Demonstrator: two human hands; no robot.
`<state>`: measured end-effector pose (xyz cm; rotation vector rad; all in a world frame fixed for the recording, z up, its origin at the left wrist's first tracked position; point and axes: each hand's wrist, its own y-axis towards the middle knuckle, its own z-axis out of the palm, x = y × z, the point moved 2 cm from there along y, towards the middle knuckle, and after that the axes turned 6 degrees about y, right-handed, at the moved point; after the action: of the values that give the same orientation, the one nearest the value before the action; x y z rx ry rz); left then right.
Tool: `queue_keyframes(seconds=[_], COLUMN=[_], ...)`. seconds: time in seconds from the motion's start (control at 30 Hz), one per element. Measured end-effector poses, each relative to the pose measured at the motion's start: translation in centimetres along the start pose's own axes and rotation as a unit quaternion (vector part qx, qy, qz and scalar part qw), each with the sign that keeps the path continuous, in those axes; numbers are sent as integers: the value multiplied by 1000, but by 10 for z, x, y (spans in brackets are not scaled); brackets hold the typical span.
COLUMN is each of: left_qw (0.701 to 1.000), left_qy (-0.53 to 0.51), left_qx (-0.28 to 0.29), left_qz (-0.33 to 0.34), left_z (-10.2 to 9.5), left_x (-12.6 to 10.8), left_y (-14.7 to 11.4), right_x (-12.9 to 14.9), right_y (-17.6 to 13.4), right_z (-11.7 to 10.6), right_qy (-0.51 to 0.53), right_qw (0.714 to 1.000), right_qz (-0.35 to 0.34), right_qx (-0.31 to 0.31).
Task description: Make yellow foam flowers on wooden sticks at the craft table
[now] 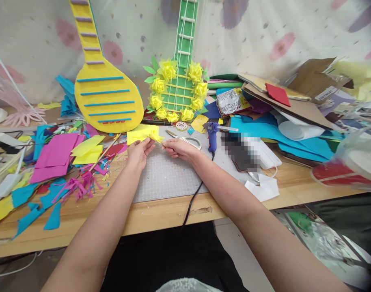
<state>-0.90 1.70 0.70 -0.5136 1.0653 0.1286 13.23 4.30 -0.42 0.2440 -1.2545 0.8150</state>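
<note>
A yellow crepe paper flower (154, 134) is held over the grey cutting mat (170, 178). My left hand (139, 153) pinches it from the left between thumb and fingers. From the right, my right hand (180, 149) is closed at the flower's lower end, fingertips on what looks like its thin stem. Behind my left hand lies a flat piece of yellow crepe paper (133, 134). Scissors (190, 141) rest just beyond my right hand, and a blue glue gun (212, 138) sits to their right with its cord running toward me.
A yellow cardboard instrument (108, 97) and a green one (182, 87) ringed with yellow flowers lean on the curtain. Pink paper sheets (53, 156) and scraps cover the left side. At right are a pixelated phone (242, 152), blue paper (258, 129) and a lidded cup (350, 170).
</note>
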Motion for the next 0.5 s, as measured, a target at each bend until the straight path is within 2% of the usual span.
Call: queue_keyframes(seconds=[0.33,0.5], left_qw=[1000,999], left_qy=[-3,-10], left_qx=[-1,3], left_qz=[28,31], left_z=[0,-1], left_x=[2,1], left_y=[2,2], right_x=[2,3], right_y=[-4,-4], right_z=[4,7], right_qy=[-24,-52], right_qw=[999,997], right_qz=[-30,-21], right_qx=[-31,-46])
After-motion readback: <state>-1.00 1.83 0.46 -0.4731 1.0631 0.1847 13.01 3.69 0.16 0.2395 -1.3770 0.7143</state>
